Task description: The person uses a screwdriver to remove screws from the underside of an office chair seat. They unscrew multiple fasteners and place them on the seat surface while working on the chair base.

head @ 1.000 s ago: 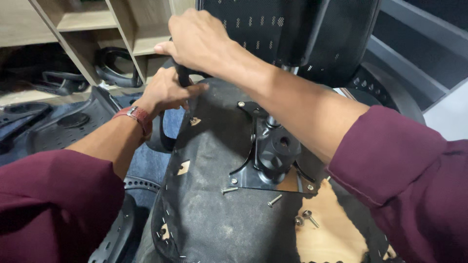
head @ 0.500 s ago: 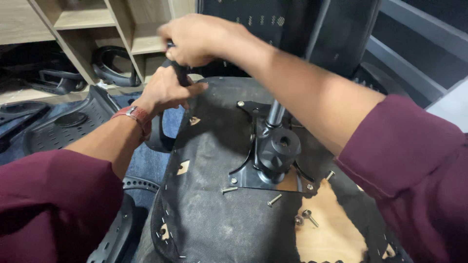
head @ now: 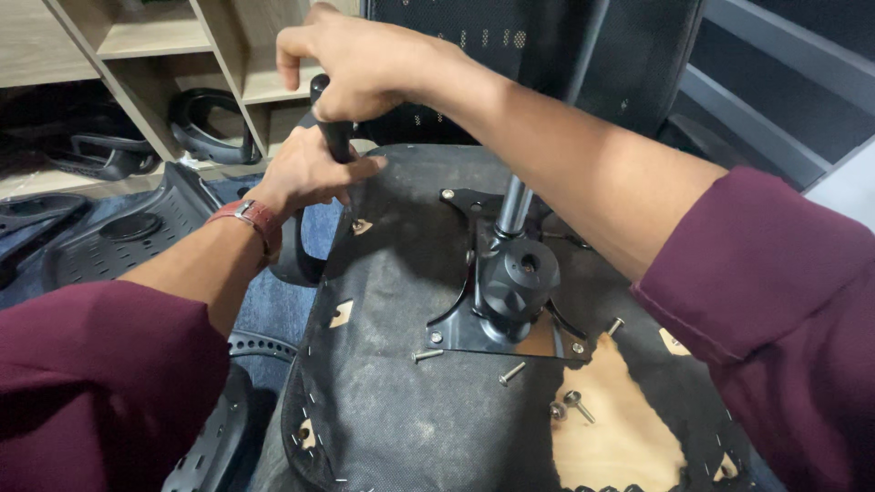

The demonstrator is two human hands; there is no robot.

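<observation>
Wooden shelves point(head: 155, 41) behind, both hands gripping black tool handle point(head: 333, 137)

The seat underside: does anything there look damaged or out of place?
Yes. The black fabric cover is torn near the front right, baring wood, and several loose screws lie scattered beside the metal mounting plate.

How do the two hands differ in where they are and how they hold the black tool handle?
The right hand is higher and wraps the top of the black tool handle from above, while the left hand sits lower, at the handle's base near the edge of the upturned seat. The left wrist wears a red-strapped watch; the right wrist is bare. Both hands grip the same handle, and both arms have maroon sleeves.
</observation>
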